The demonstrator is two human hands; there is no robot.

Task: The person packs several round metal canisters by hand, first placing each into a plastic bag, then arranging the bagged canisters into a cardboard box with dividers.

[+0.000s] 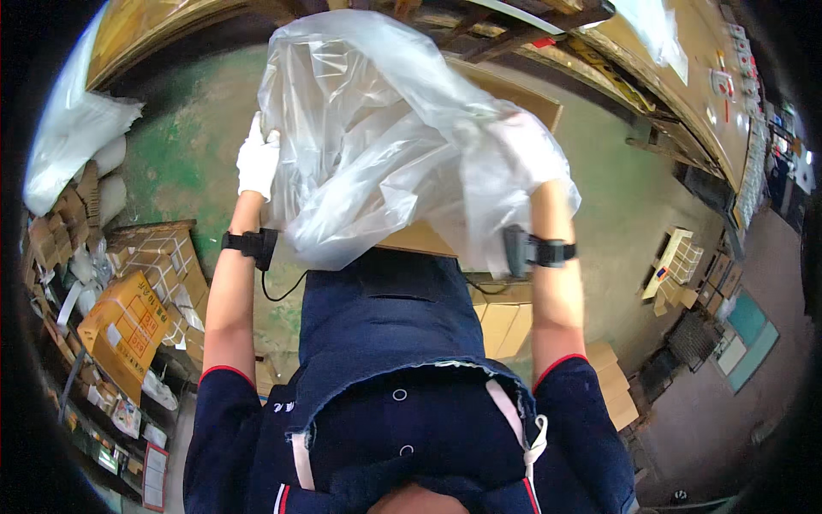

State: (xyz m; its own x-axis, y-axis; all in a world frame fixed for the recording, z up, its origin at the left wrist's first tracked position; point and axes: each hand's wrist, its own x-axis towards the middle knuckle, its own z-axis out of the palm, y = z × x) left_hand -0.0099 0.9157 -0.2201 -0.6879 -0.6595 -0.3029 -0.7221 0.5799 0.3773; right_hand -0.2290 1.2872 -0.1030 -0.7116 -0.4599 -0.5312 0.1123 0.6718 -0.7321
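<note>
A large clear plastic bag (368,128) is spread in loose folds between my two white-gloved hands. My left hand (259,158) is closed on the bag's left edge, thumb against the film. On the right side, my right hand (527,150) is blurred by motion, with film bunched at its fingers and hanging below it. Under and behind the plastic is an open cardboard box (514,94); its far right flap and a near edge show, while the bag hides most of it.
A wooden workbench (693,94) curves along the far right. Strapped cardboard cartons (167,265) are piled at the left, below a hanging plastic sheet (73,128). More flat cardboard (507,321) lies close by my right side, and a small strapped bundle (679,261) rests on the floor.
</note>
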